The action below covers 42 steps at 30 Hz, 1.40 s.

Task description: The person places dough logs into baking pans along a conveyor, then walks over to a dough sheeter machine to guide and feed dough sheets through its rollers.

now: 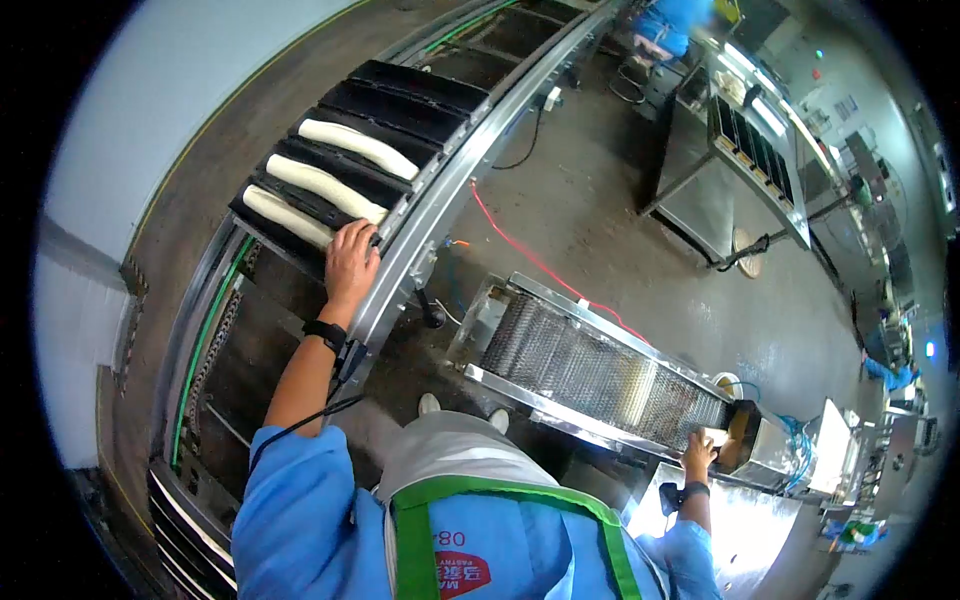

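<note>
Reaching to opposite sides, the left hand (352, 265) and the right hand (697, 455) are held well apart, apparently so that both sides are covered from one standing spot. The left is laid at the end of the nearest dough strip (287, 216); whether its grip is closed cannot be told. Three dough strips (358, 148) are carried lengthwise in black trays (395, 107), set crosswise on a conveyor (505, 110), likely so each strip is kept straight. The right is placed at a pale piece (715, 437), probably dough, where a mesh conveyor (560, 350) meets a steel machine (765, 440); its grip cannot be judged either. Farther off, spare trays (752, 148) are lined up on a steel desk (768, 197), and a person in blue (675, 22) is seen beyond.
</note>
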### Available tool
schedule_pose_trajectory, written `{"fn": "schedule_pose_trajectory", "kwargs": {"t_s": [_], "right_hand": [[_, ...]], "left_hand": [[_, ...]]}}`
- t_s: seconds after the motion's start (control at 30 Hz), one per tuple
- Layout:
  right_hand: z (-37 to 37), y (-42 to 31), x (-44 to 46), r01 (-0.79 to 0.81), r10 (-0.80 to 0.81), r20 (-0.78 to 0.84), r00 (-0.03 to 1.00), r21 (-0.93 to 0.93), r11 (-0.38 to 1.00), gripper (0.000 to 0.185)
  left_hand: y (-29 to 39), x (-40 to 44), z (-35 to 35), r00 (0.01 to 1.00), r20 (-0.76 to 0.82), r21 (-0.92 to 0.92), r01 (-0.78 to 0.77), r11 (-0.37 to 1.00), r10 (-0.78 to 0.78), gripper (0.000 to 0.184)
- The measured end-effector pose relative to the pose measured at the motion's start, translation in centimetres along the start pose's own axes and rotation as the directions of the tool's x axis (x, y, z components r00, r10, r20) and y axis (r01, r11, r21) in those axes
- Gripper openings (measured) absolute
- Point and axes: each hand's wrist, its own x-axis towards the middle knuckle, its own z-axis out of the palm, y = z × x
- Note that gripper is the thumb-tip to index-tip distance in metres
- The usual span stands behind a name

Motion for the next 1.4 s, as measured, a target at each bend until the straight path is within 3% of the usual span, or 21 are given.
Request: {"fn": "schedule_pose_trajectory", "kwargs": {"t_s": [0.07, 0.27, 0.4, 0.47, 0.53, 0.57, 0.63, 0.67, 0.7, 0.73, 0.77, 0.8, 0.83, 0.87, 0.9, 1.0, 1.1, 1.13, 1.2, 1.27, 1.4], "right_hand": [[0.5, -0.3, -0.7, 0.108, -0.109, -0.237, 0.965, -0.021, 0.994, 0.044], [0.0, -3.0, 1.4, 0.012, -0.023, -0.392, 0.92, -0.03, 0.999, 0.032], [-3.0, -4.2, 2.7, 0.087, -0.093, -0.159, 0.983, -0.044, 0.995, 0.029], [-1.5, -3.6, 5.4, 0.143, -0.139, -0.31, 0.94, -0.012, 0.99, 0.028], [-6.2, -3.3, 5.7, 0.187, -0.166, -0.108, 0.98, 0.235, 0.954, 0.02], [-9.0, -2.6, 4.7, 0.368, -0.243, -0.392, 0.887, 0.285, 0.885, 0.019], [-13.2, -0.1, 6.6, 0.554, -0.304, -0.614, 0.728, 0.267, 0.788, 0.023], [-18.8, -1.0, 2.8, 0.49, -0.133, -0.526, 0.84, 0.629, 0.603, 0.016], [-23.5, -0.7, 1.1, 0.355, -0.081, -0.361, 0.929, 0.809, 0.469, 0.017], [-26.9, -0.7, -0.7, 0.466, -0.09, -0.459, 0.884, 0.846, 0.258, 0.019], [-30.4, -0.8, -2.4, 0.557, -0.098, -0.552, 0.828, 0.83, 0.036, 0.021], [-34.5, -2.0, -5.6, 0.587, -0.123, -0.576, 0.808, 0.806, 0.082, 0.023], [-37.0, -2.7, -6.7, 0.66, -0.153, -0.668, 0.728, 0.744, -0.107, 0.024], [-39.3, -4.6, -7.8, 0.679, -0.01, -0.701, 0.714, 0.695, -0.236, 0.024], [-41.6, -4.9, -7.6, 0.7, -0.229, -0.762, 0.606, 0.647, -0.304, 0.026], [-47.7, -12.3, -10.0, 0.644, -0.229, -0.772, 0.593, 0.625, -0.442, 0.027], [-51.2, -22.7, -9.7, 0.511, -0.375, -0.778, 0.504, 0.619, -0.596, 0.028], [-51.3, -27.0, -9.1, 0.505, -0.393, -0.825, 0.405, 0.56, -0.656, 0.035], [-50.5, -32.9, -9.7, 0.751, -0.649, -0.698, 0.302, 0.593, -0.289, 0.056], [-47.0, -36.6, -8.5, 0.746, -0.803, -0.529, 0.276, 0.644, -0.168, 0.062], [-41.7, -36.3, -8.1, 0.613, -0.898, -0.389, 0.206, 0.766, -0.191, 0.061]], "left_hand": [[-0.1, 0.1, 0.2, 1.0, -0.014, -0.006, -0.021, 1.0, 0.021, 0.035], [-0.6, 0.1, 0.8, 1.0, 0.021, 0.038, 0.007, 0.999, -0.008, 0.033], [-0.3, -0.2, 0.0, 1.0, 0.025, 0.065, 0.011, 0.998, -0.013, 0.033], [-0.4, -0.6, -0.1, 0.999, 0.032, 0.024, 0.011, 1.0, -0.012, 0.035], [-0.3, -1.0, -0.5, 0.998, 0.039, 0.051, 0.04, 0.998, -0.042, 0.034], [-0.3, -1.4, -0.7, 1.0, 0.015, 0.052, 0.023, 0.998, -0.024, 0.034], [-0.2, -1.4, -1.0, 1.0, -0.019, 0.054, 0.01, 0.998, -0.009, 0.033], [-0.1, -1.5, -1.1, 1.0, -0.015, 0.049, 0.015, 0.999, -0.015, 0.033], [0.2, -1.7, -1.4, 1.0, -0.01, 0.045, 0.02, 0.999, -0.02, 0.033], [0.3, -1.9, -1.7, 1.0, -0.004, 0.042, 0.023, 0.999, -0.023, 0.033], [0.2, -2.1, -1.6, 1.0, -0.02, 0.025, 0.018, 1.0, -0.017, 0.033], [0.3, -2.2, -1.8, 0.999, -0.029, 0.026, 0.02, 0.999, -0.019, 0.033], [0.5, -2.3, -2.0, 0.999, -0.031, 0.021, 0.013, 1.0, -0.012, 0.033], [0.5, -2.5, -2.3, 1.0, -0.03, 0.018, 0.006, 1.0, -0.005, 0.032], [0.5, -2.5, -2.4, 0.999, -0.04, -0.009, -0.005, 1.0, 0.004, 0.031], [0.6, -2.7, -2.9, 0.999, -0.036, -0.012, 0.0, 1.0, 0.0, 0.032], [0.4, -3.1, -3.2, 1.0, -0.028, -0.029, 0.008, 1.0, -0.009, 0.031], [0.3, -3.2, -3.2, 1.0, -0.027, -0.019, 0.006, 1.0, -0.007, 0.031], [0.1, -3.4, -3.5, 1.0, -0.015, -0.029, 0.024, 0.999, -0.024, 0.031], [0.0, -3.4, -3.7, 1.0, -0.012, -0.027, 0.024, 0.999, -0.025, 0.031], [0.3, -3.2, -4.0, 0.998, -0.011, -0.04, 0.067, 0.997, -0.068, 0.031]]}}
